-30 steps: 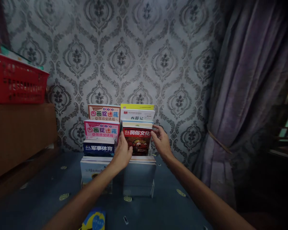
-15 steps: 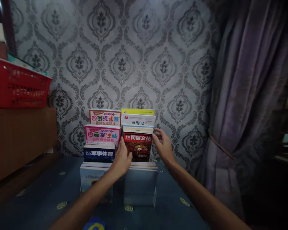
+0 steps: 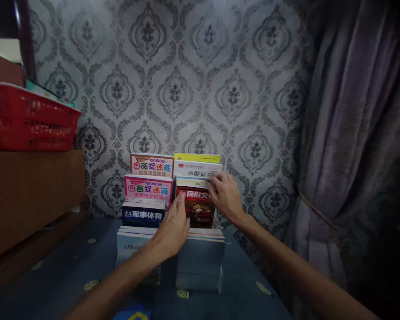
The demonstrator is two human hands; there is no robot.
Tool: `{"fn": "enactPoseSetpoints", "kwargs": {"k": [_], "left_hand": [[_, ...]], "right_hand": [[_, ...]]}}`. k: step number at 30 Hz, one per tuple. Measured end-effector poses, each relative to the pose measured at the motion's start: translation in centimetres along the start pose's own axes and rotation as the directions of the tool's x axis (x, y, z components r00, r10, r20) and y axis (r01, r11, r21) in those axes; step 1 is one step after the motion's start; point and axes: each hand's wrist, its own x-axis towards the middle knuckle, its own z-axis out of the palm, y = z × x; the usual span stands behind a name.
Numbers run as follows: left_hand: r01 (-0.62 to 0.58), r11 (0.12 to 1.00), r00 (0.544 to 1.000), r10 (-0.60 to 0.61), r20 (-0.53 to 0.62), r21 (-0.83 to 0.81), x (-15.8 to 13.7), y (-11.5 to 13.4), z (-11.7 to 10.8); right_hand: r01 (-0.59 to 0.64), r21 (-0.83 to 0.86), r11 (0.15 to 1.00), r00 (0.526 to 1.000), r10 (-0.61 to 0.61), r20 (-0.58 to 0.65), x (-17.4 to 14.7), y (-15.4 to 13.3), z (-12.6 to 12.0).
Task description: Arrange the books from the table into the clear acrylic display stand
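Observation:
A red-covered book [image 3: 198, 213] stands upright in the right-hand row of books, behind a plain blue-grey book [image 3: 200, 258]. My left hand [image 3: 175, 226] lies along its lower left side, fingers stretched out and the thumb near the cover. At its top right corner is my right hand [image 3: 226, 195], with bent fingers over the upper edge and the thumb at the front. Behind the red book are a pale-edged book [image 3: 191, 182], a white book [image 3: 193, 169] and a yellow one [image 3: 196, 157].
To the left, another row holds a pink book [image 3: 146, 191], a navy book [image 3: 142, 215] and a light-blue book [image 3: 131, 242]. A red basket [image 3: 50, 120] sits on a brown wooden cabinet [image 3: 36, 191]. Patterned wallpaper [image 3: 173, 89] rises behind; a tied curtain [image 3: 333, 178] hangs right.
My right hand has moved from the red book's right side onto its top corner. My left hand has slipped slightly lower against the book. The whole view has shifted a little.

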Motion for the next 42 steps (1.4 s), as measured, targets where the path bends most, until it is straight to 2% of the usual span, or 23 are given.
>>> {"fn": "enactPoseSetpoints", "kwargs": {"k": [3, 4, 6, 10, 13, 16, 18, 21, 29, 35, 39, 42], "left_hand": [[-0.198, 0.95, 0.979, 0.204, -0.002, 0.241, 1.9, 1.2, -3.3], [-0.234, 0.909, 0.968, 0.25, 0.0, 0.345, 3.1, 1.5, -4.5], [-0.235, 0.817, 0.959, 0.284, -0.013, 0.527, 6.0, 1.8, -6.8], [-0.166, 0.706, 0.972, 0.233, -0.004, 0.688, 12.0, 0.6, -9.9], [-0.163, 0.746, 0.986, 0.113, 0.119, 0.646, 15.0, -1.0, -10.7], [-0.13, 0.803, 0.968, -0.024, 0.25, 0.582, 16.6, -1.9, -11.0], [-0.117, 0.805, 0.961, -0.056, 0.271, 0.582, 17.2, -2.1, -11.0], [-0.107, 0.799, 0.966, -0.058, 0.253, 0.592, 17.5, -2.4, -10.8], [-0.092, 0.818, 0.972, -0.05, 0.23, 0.568, 17.6, -3.0, -10.6], [-0.119, 0.817, 0.966, -0.035, 0.255, 0.565, 17.2, -2.8, -10.6], [-0.185, 0.844, 0.967, 0.066, 0.246, 0.503, 16.4, -3.2, -10.6], [-0.26, 0.829, 0.965, 0.227, 0.127, 0.494, 14.9, -2.7, -10.6]], "right_hand": [[0.05, -0.107, 0.993, 0.997, -0.044, 0.061, 0.6, -0.3, -0.4], [0.063, -0.121, 0.991, 0.996, -0.056, 0.067, 0.9, -0.3, -0.6], [0.081, -0.134, 0.988, 0.995, -0.074, 0.059, 1.7, -0.1, -0.9], [0.052, -0.141, 0.989, 0.998, -0.045, 0.054, 3.4, 0.2, -1.3], [-0.001, -0.143, 0.99, 0.994, 0.016, 0.104, 4.1, 0.1, -1.4], [-0.025, -0.163, 0.986, 0.965, 0.067, 0.255, 4.2, -0.2, -1.3], [-0.045, -0.158, 0.986, 0.923, 0.102, 0.37, 4.1, -0.2, -1.1], [-0.112, -0.079, 0.991, 0.879, 0.136, 0.456, 4.5, 0.3, -0.6], [-0.174, 0.253, 0.952, 0.835, 0.007, 0.55, 6.3, 2.5, -0.1], [-0.243, 0.369, 0.897, 0.796, -0.033, 0.604, 6.9, 3.4, 0.0], [-0.29, 0.442, 0.849, 0.737, -0.096, 0.669, 7.7, 4.3, 0.4], [-0.301, 0.465, 0.833, 0.734, -0.109, 0.67, 7.9, 4.8, 0.9]]}}
